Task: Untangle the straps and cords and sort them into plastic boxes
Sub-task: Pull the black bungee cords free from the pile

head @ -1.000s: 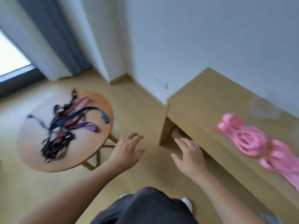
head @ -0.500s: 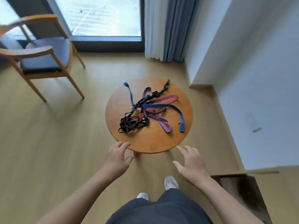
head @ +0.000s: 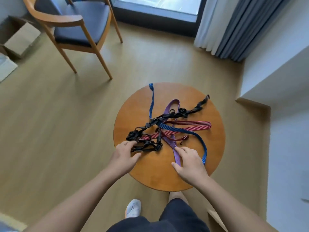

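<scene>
A tangle of straps lies on a small round wooden table [head: 167,174]. A black cord bundle with buckles [head: 167,116] runs from the far right to the near left. A blue strap [head: 192,133], a purple strap [head: 173,106] and a red striped strap [head: 194,123] cross under and over it. My left hand [head: 124,155] reaches the black bundle's near end, fingertips touching it, thumb spread below. My right hand [head: 189,162] rests with straight fingers on the purple strap's near end, beside the blue strap's end. No plastic box is in view.
A wooden armchair with a grey seat [head: 80,19] stands on the floor at the far left. An open cardboard box [head: 20,39] sits at the left edge. Grey and white curtains [head: 234,27] hang at the far right beside a white wall. My foot [head: 133,209] is below the table.
The view swung from the desk with pink bands to the round table. Both hands moved forward from the table's near edge onto the straps.
</scene>
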`<state>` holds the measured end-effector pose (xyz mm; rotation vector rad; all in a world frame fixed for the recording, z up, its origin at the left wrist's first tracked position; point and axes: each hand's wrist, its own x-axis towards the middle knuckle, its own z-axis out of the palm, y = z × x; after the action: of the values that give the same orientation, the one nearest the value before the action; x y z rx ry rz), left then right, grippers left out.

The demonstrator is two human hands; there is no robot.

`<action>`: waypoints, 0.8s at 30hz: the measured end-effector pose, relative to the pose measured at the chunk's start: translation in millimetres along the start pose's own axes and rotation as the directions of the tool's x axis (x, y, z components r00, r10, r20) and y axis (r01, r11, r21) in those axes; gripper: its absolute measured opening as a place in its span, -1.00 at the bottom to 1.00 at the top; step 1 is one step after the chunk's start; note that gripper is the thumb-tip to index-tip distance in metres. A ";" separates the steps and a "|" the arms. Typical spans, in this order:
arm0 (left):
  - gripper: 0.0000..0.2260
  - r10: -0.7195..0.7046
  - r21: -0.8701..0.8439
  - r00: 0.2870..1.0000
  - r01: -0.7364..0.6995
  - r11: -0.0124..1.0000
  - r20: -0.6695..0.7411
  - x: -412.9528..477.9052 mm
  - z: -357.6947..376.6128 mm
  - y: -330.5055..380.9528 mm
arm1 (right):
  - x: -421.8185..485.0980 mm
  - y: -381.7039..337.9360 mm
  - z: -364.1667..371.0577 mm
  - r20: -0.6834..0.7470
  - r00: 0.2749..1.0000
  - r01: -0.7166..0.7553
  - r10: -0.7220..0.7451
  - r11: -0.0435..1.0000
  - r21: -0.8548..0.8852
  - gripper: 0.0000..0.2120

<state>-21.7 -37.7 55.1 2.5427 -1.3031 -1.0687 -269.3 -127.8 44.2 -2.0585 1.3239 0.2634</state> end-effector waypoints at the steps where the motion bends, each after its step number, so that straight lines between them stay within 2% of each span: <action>1: -0.51 -0.022 -0.004 1.000 0.022 1.000 0.012 16.1 1.9 11.0 | 13.1 2.4 -4.3 0.013 1.000 0.019 -0.019 1.000 0.003 -0.38; 5: -0.49 -0.104 -0.018 0.994 0.104 0.994 0.013 80.1 15.5 53.3 | 58.6 5.6 -14.4 0.061 0.996 0.065 -0.067 0.997 0.036 -0.38; 7: -0.46 -0.101 -0.010 0.995 0.101 0.995 0.005 103.8 24.5 67.4 | 71.6 3.7 -15.9 0.056 0.994 0.091 -0.094 0.994 0.055 -0.37; 12: -0.36 -0.040 0.168 0.998 0.032 0.985 0.043 171.4 50.6 96.7 | 107.2 18.7 -15.8 0.031 0.991 0.124 -0.129 0.982 0.140 -0.40; 14: -0.43 -0.070 0.245 0.993 0.045 0.968 0.092 190.3 58.3 101.8 | 116.3 28.3 -15.2 0.034 0.991 0.121 -0.129 0.979 0.167 -0.41; 17: -0.63 -0.061 0.312 0.996 0.039 0.949 0.061 195.1 54.2 102.9 | 116.7 38.6 -16.4 0.035 0.992 0.115 -0.124 0.977 0.181 -0.43; 20: -0.71 0.040 0.169 0.998 -0.034 0.985 -0.038 182.5 40.3 100.5 | 113.8 45.7 -19.8 0.052 0.992 0.104 -0.116 0.976 0.192 -0.45; 22: -0.70 0.095 -0.008 0.986 -0.097 0.995 -0.137 162.7 22.7 103.3 | 112.3 44.7 -25.0 0.043 0.993 0.096 -0.108 0.971 0.220 -0.47; 24: -0.68 0.123 -0.109 0.971 -0.148 0.983 -0.206 138.8 2.4 106.4 | 112.6 39.0 -32.3 0.009 0.994 0.099 -0.105 0.962 0.256 -0.47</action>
<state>-41.2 -207.4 17.6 2.3607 -1.2937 -0.8190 -256.5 -240.7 -3.9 -1.8915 1.1679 0.0656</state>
